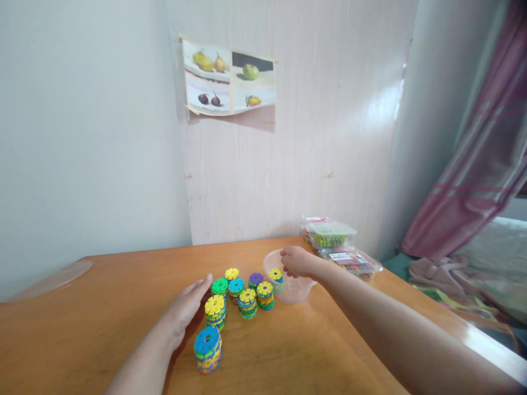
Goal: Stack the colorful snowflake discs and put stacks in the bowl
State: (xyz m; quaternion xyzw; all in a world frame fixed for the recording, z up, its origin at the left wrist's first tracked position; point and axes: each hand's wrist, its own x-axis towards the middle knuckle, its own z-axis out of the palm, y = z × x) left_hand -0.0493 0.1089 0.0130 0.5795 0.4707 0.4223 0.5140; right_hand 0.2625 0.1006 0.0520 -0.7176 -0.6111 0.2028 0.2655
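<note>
Several short stacks of flower-shaped plastic discs stand on the wooden table, among them a blue-topped stack (208, 349) nearest me, a yellow-topped stack (215, 311), a green-topped stack (219, 286) and a purple-topped stack (256, 281). My left hand (187, 310) rests open along their left side, thumb up, other fingers partly hidden. A clear plastic bowl (296, 293) is to the right, with a yellow-topped stack (275, 275) inside its left part. Over the bowl's opening is my right hand (300, 261), fingers curled; whatever they hold, if anything, is hidden.
Clear food boxes (332, 235) are piled behind the bowl, and a labelled box (354, 262) sits at the table's right side. A translucent lid (53, 280) lies at the far left edge. Fruit pictures (230, 77) hang on the wall; a pink curtain (465, 164) is at right.
</note>
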